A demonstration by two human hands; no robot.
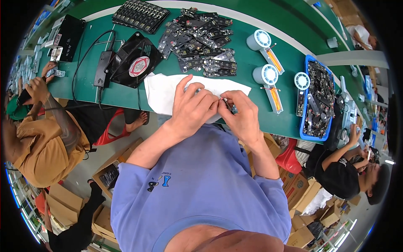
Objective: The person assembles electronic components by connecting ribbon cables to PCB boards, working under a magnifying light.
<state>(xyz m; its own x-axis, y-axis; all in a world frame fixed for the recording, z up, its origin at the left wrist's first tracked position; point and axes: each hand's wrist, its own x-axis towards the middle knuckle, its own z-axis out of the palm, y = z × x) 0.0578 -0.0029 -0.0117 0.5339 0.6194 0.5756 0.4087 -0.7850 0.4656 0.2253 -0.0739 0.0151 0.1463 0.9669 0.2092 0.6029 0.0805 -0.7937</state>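
Note:
Over a white sheet (161,94) at the table's near edge, my two hands meet with fingertips almost touching. My left hand (191,107) is closed, its fingers bent around a light-blue plastic part that mostly hides behind them. Pinched in my right hand (243,115) is a small dark piece (228,105), too covered to name. Beyond the sheet lies a loose pile of black circuit boards (201,40). Right of my hands are two light-blue fan units (265,74) with orange strips in their handles, and a third round fan head (302,80) attached to a dark board.
A black square cooling fan (136,61) and a power adapter (103,69) with cables lie left. Farther back is a stack of board panels (140,16). A blue tray (308,135) of boards stands right. People work on both sides; cardboard boxes (294,189) sit below.

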